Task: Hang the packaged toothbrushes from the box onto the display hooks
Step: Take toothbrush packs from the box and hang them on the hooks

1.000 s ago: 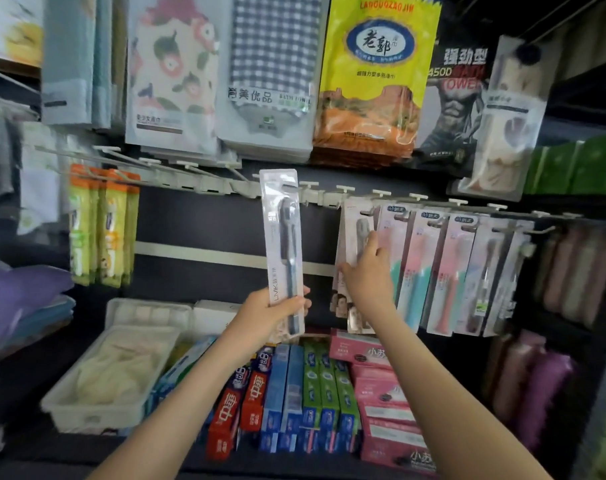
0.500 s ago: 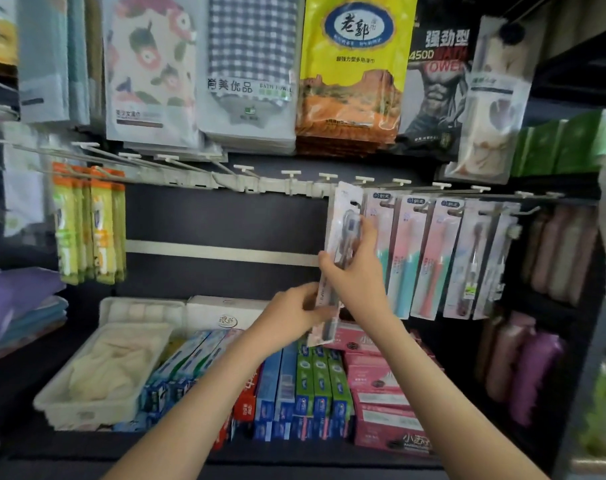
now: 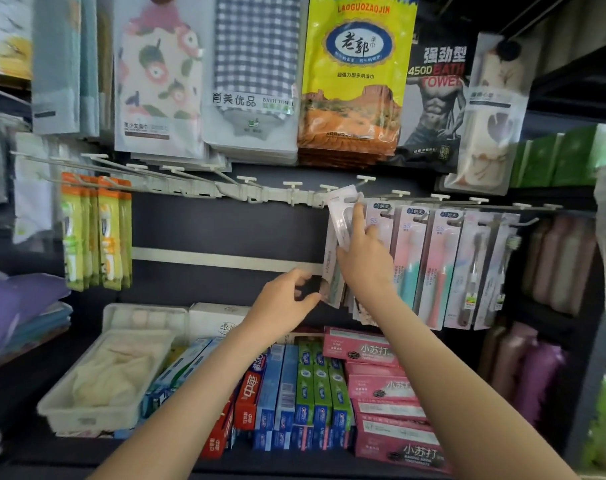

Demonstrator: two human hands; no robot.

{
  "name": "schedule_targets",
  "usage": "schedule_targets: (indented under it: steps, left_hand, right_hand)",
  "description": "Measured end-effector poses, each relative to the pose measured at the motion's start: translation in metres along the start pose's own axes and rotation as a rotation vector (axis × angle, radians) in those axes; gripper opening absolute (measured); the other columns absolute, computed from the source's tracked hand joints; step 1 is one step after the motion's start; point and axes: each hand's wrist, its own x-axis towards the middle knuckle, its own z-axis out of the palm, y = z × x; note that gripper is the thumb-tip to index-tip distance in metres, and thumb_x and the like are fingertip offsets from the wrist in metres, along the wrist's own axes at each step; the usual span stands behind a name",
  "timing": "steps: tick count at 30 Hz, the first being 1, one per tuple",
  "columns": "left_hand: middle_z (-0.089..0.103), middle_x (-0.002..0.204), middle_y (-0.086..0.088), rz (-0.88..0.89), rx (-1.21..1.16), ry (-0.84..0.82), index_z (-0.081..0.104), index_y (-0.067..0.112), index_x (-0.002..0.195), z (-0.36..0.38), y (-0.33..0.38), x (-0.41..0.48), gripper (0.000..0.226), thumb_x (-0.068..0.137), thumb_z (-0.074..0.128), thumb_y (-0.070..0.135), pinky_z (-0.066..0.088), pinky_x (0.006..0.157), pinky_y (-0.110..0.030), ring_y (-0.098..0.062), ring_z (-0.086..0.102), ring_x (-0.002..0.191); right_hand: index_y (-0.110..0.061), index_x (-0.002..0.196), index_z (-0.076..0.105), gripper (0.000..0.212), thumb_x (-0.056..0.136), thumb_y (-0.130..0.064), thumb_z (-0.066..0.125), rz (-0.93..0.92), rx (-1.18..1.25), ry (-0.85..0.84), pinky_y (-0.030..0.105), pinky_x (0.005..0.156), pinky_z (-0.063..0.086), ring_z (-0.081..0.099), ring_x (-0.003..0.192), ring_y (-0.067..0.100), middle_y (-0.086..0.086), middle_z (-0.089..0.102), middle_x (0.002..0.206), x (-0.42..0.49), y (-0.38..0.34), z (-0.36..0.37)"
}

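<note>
A clear packaged toothbrush (image 3: 341, 220) sits tilted at the left end of the hanging toothbrush row (image 3: 440, 265). Its top is up against a white display hook (image 3: 358, 188). My right hand (image 3: 363, 265) holds the pack's upper part, index finger stretched up its front and thumb at its left edge. My left hand (image 3: 287, 296) pinches the pack's lower left corner with curled thumb and fingers. Whether the hang hole is on the hook is hidden by the pack and my fingers. Several empty hooks (image 3: 292, 188) run to the left. The supply box is out of view.
Towel packs (image 3: 353, 81) hang just above the hook rail. Orange-topped packs (image 3: 97, 233) hang at the left. Below my arms lie toothpaste boxes (image 3: 305, 393) and pink boxes (image 3: 384, 393). A white tray (image 3: 86, 393) is on the lower left shelf.
The pack went from my left hand, held upright in mid-air, rightward and up to the hook. My right hand left the hanging packs and took its top. My left hand slid to its bottom corner.
</note>
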Motion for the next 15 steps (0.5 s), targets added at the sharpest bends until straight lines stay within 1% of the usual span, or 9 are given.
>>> schedule_targets:
  steps: [2, 3, 6, 9, 12, 15]
  left_hand:
    - [0.056, 0.132, 0.001, 0.0, 0.019, 0.016, 0.052, 0.019, 0.132, -0.001, -0.007, -0.002, 0.042, 0.093, 0.06, 0.029, 0.043, 0.09, -0.022, -0.01, 0.057, 0.11]
    - [0.056, 0.132, 0.002, -0.001, 0.025, 0.021, 0.053, 0.019, 0.131, -0.002, -0.012, -0.003, 0.04, 0.093, 0.06, 0.028, 0.043, 0.091, -0.022, -0.009, 0.057, 0.11]
    - [0.057, 0.13, 0.002, -0.008, 0.039, 0.024, 0.055, 0.02, 0.127, -0.004, -0.024, -0.007, 0.036, 0.093, 0.06, 0.027, 0.045, 0.092, -0.024, -0.009, 0.057, 0.109]
    - [0.057, 0.129, 0.002, -0.018, 0.05, 0.018, 0.055, 0.02, 0.126, -0.001, -0.032, -0.008, 0.034, 0.093, 0.059, 0.026, 0.042, 0.089, -0.02, -0.007, 0.056, 0.108]
    - [0.057, 0.13, 0.003, -0.022, 0.049, 0.008, 0.055, 0.02, 0.127, 0.004, -0.034, -0.009, 0.034, 0.094, 0.059, 0.026, 0.04, 0.086, -0.019, -0.005, 0.055, 0.106]
    - [0.056, 0.129, 0.003, -0.02, 0.043, 0.004, 0.055, 0.02, 0.127, 0.009, -0.031, -0.009, 0.034, 0.094, 0.059, 0.027, 0.038, 0.085, -0.018, -0.004, 0.053, 0.104]
  right_hand:
    - [-0.021, 0.151, -0.015, 0.09, 0.095, -0.026, 0.056, 0.039, 0.058, 0.011, 0.037, 0.069, 0.047, 0.059, 0.103, 0.035, 0.019, 0.039, 0.137, -0.002, -0.007, 0.005]
    - [-0.02, 0.152, -0.015, 0.09, 0.095, -0.027, 0.055, 0.057, 0.095, 0.008, 0.037, 0.069, 0.048, 0.058, 0.104, 0.035, 0.018, 0.039, 0.138, -0.005, -0.009, 0.008]
    - [-0.02, 0.153, -0.008, 0.082, 0.097, -0.029, 0.052, 0.067, 0.113, 0.004, 0.034, 0.062, 0.044, 0.059, 0.099, 0.034, 0.014, 0.043, 0.132, -0.019, -0.009, 0.016]
    - [-0.024, 0.153, -0.003, 0.081, 0.095, -0.027, 0.053, 0.062, 0.145, 0.001, 0.039, 0.067, 0.052, 0.058, 0.097, 0.034, 0.012, 0.045, 0.129, -0.026, 0.0, 0.019]
    - [-0.026, 0.153, 0.0, 0.08, 0.094, -0.024, 0.054, 0.017, 0.137, -0.011, 0.039, 0.068, 0.051, 0.058, 0.101, 0.033, 0.009, 0.046, 0.133, -0.029, 0.007, 0.018]
    - [-0.019, 0.151, 0.009, 0.073, 0.094, -0.023, 0.053, 0.017, 0.12, -0.052, 0.037, 0.067, 0.049, 0.058, 0.099, 0.033, 0.01, 0.052, 0.132, -0.034, 0.01, 0.021]
